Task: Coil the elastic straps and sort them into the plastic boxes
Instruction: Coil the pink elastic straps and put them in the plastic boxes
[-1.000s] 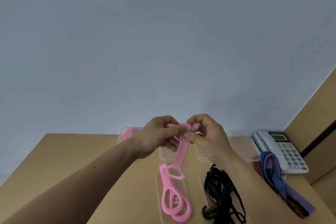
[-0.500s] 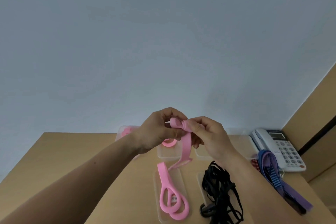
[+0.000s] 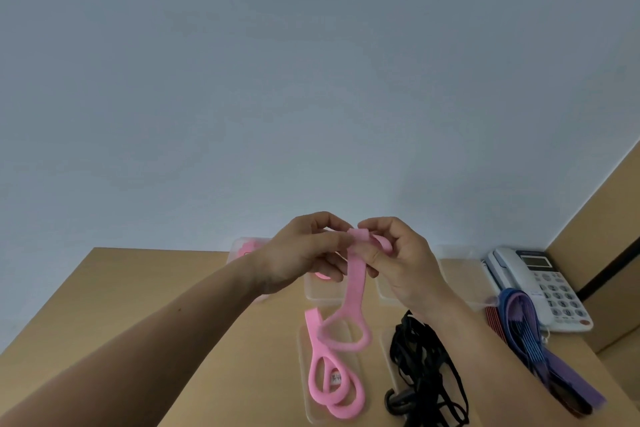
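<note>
Left grip [image 3: 301, 253] and right grip [image 3: 401, 260] both pinched the folded top end of one pink strap [image 3: 355, 284], held above the surface [image 3: 138, 305].

Count: two grips, one black strap tangle [image 3: 422, 364], one blue-purple strap bundle [image 3: 526, 333] by the right edge, one telephone [image 3: 540, 284] at the far right corner.

Clear plastic boxes [image 3: 313, 291] along the far edge: four apparent, partly hidden behind the grips, count unsure. Leftmost held something pink, not resolvable. Black tangle cut off at the bottom of the view.

Pink strap: flat, wide, bright. It hung down mid-surface, lower loops lying on a clear tray [image 3: 308, 406] near the near edge; small white tag on one loop.
</note>
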`<act>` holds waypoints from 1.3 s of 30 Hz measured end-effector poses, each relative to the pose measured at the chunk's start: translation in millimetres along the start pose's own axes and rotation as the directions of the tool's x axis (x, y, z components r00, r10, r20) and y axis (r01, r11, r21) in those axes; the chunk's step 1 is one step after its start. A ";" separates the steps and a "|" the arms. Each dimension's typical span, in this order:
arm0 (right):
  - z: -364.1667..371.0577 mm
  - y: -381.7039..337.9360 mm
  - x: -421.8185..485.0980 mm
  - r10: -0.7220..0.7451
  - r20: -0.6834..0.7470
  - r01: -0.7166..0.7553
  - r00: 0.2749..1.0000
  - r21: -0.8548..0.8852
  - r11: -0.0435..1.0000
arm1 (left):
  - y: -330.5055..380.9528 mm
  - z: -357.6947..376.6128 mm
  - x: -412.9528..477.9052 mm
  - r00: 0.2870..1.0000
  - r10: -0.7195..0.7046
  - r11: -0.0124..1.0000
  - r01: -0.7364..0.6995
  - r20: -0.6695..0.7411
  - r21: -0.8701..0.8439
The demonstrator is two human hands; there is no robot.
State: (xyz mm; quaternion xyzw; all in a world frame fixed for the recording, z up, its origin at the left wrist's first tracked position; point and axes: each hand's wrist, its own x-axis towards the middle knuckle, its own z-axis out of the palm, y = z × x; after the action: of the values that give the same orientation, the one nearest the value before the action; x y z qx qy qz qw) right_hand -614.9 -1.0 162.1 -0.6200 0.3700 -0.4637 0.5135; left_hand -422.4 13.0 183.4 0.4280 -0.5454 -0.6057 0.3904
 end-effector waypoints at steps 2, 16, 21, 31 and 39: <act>2.1 0.7 -0.4 0.000 0.013 0.000 1.000 0.000 1.000 | -0.1 -0.1 0.3 0.999 0.012 1.000 -0.012 -0.038 -0.007; 0.5 -8.2 0.0 0.214 -0.012 -0.213 0.977 0.041 0.976 | -9.2 4.7 1.0 0.975 0.204 0.976 -0.194 -0.093 0.102; -0.3 -8.9 -1.9 0.146 -0.053 -0.147 0.988 -0.025 0.989 | -9.9 0.5 2.8 0.993 0.096 0.989 -0.088 -0.072 0.118; 0.8 -2.9 -4.4 0.086 0.013 -0.085 0.996 -0.038 0.996 | -3.4 -3.1 -2.3 0.999 -0.033 0.999 0.032 0.005 0.044; 3.3 -2.8 -2.1 0.128 0.072 -0.134 0.989 0.087 0.987 | -1.7 -3.7 -2.7 0.992 0.091 0.993 -0.083 -0.087 0.084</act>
State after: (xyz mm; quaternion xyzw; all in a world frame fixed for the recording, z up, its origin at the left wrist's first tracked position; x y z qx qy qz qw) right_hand -612.5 2.5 164.3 -0.5851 0.3709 -0.4248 0.5828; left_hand -418.0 14.5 181.8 0.4462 -0.5690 -0.5457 0.4235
